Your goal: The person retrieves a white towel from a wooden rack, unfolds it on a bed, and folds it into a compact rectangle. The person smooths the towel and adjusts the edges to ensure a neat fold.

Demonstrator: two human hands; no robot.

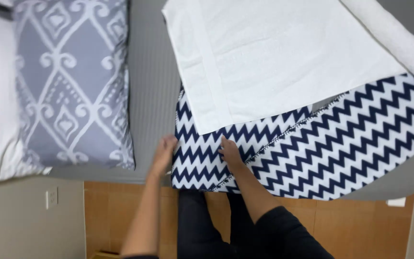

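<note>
The zigzag blanket (pixel 312 144), dark blue and white, lies on the gray bed (pixel 152 96), partly under a white towel (pixel 274 57). The left hand (pixel 164 152) touches the blanket's left edge; its fingers look curled together, maybe pinching the edge, but it is hard to tell. The right hand (pixel 229 152) lies flat on the blanket, fingers close together. A patterned pillow (pixel 73 81) sits nearby.

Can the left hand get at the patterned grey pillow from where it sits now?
Probably yes. The left hand rests at the zigzag cloth's left edge, and only bare grey sheet lies between it and the pillow.
</note>
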